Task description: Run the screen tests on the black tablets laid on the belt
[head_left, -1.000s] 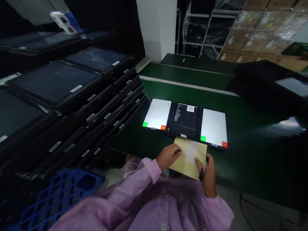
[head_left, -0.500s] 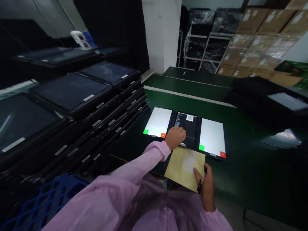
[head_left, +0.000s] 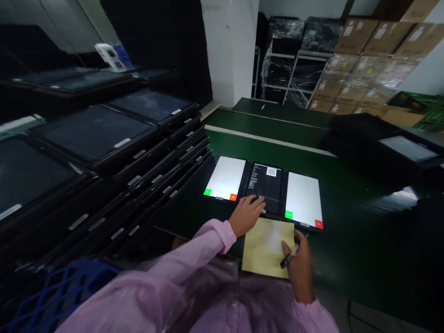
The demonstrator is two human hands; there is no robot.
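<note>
Three tablets lie side by side on the green bench. The middle tablet (head_left: 272,187) has a dark screen with lines of white text and a square code. Lit white screens with green and red corner boxes show on the left tablet (head_left: 227,175) and the right tablet (head_left: 304,196). My left hand (head_left: 247,213), open with fingers extended, rests at the lower edge of the middle tablet. In my right hand (head_left: 301,263) are a sheet of yellow paper (head_left: 260,252) and a pen (head_left: 288,258), thumb on top of the sheet.
Stacks of dark screens (head_left: 100,129) rise at the left, with a blue plastic crate (head_left: 65,291) below. A dark pile with a tablet (head_left: 407,147) stands at right. Cardboard boxes (head_left: 357,37) and a wrapped rack (head_left: 294,69) are behind the green bench (head_left: 239,139).
My left hand has drawn back toward me, down the middle tablet. The yellow paper and the pen have turned slightly in my right hand.
</note>
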